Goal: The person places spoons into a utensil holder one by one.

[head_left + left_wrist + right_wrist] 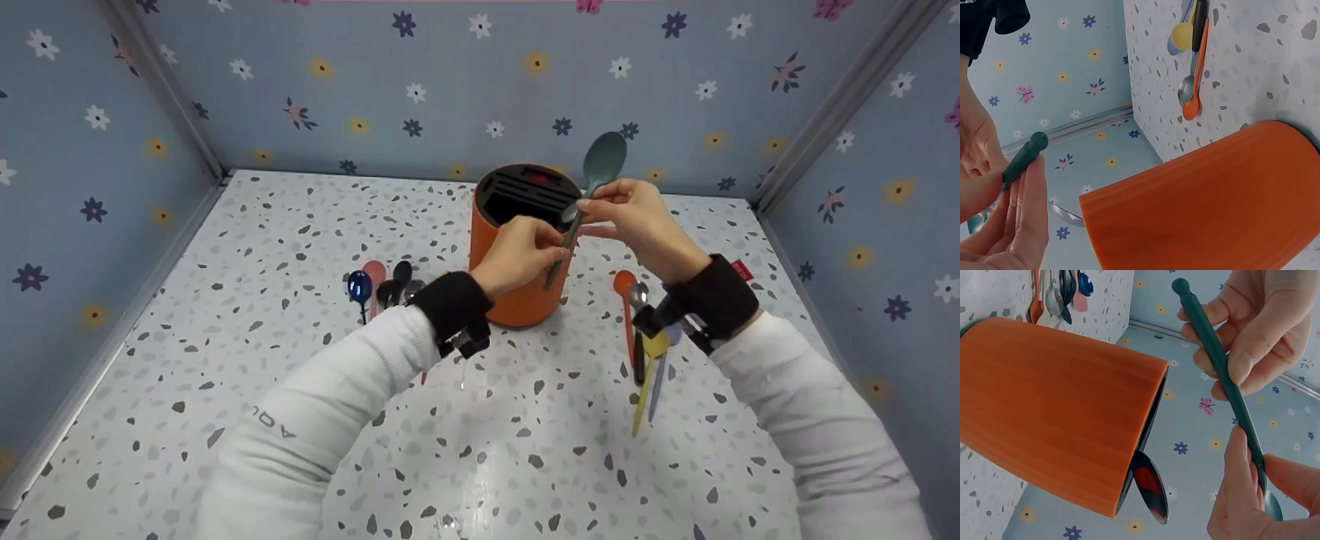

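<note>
Both hands hold a dark green spoon (604, 159) aloft over the right side of an orange utensil holder (517, 304), its bowl pointing up and away. My left hand (520, 253) pinches the lower handle between thumb and fingers. Higher up, my right hand (634, 221) pinches it at the neck below the bowl. In the right wrist view the knobbed handle end (1182, 288) sticks out past the left fingers. A shiny metal spoon (1150, 486) stands in the holder, its bowl projecting from the black slotted top (517, 187) and reflecting orange.
Left of the holder lie several spoons, among them a blue one (360, 286) and a pink one (373, 271), partly behind the left wrist. To the right lie an orange spoon (624, 285), a black-handled metal spoon (639, 352), a yellow one (655, 345) and a lavender one (659, 382). Flowered walls (450, 90) enclose the speckled table.
</note>
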Tool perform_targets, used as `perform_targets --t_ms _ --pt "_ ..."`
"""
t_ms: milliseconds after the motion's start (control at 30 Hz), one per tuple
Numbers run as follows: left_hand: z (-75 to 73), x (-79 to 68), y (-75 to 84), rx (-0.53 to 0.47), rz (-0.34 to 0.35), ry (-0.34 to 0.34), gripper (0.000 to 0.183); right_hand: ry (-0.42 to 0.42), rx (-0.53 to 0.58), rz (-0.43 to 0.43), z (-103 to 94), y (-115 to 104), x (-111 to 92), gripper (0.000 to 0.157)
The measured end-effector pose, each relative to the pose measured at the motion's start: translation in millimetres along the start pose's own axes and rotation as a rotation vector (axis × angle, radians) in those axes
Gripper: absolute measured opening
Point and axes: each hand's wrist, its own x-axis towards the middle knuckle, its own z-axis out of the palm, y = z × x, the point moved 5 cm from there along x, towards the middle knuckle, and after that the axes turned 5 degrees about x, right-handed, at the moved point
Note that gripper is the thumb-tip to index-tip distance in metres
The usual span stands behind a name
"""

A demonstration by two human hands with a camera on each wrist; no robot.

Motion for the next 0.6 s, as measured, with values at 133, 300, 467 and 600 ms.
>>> perform_targets --t_ms 133,300,467,600 --pt "-6.3 11.7 2.3 0.008 -0.007 0.026 0.019 0.03 0.008 -0.021 -0.6 -9.7 7.9 0.027" --pt "-12.9 24.6 6.3 0.076 0.011 0.084 0.016 0.069 0.06 -0.045 -0.9 -19.6 17.6 0.025" --pt "-17.6 37.0 6.5 0.117 0.005 0.126 0.016 0.09 0.045 -0.08 -0.8 -27.0 26.6 0.022" --pt "-20.1 45.0 5.6 0.149 0.021 0.137 0.017 0.092 0.052 -0.108 -1.8 -29.3 31.6 0.021"
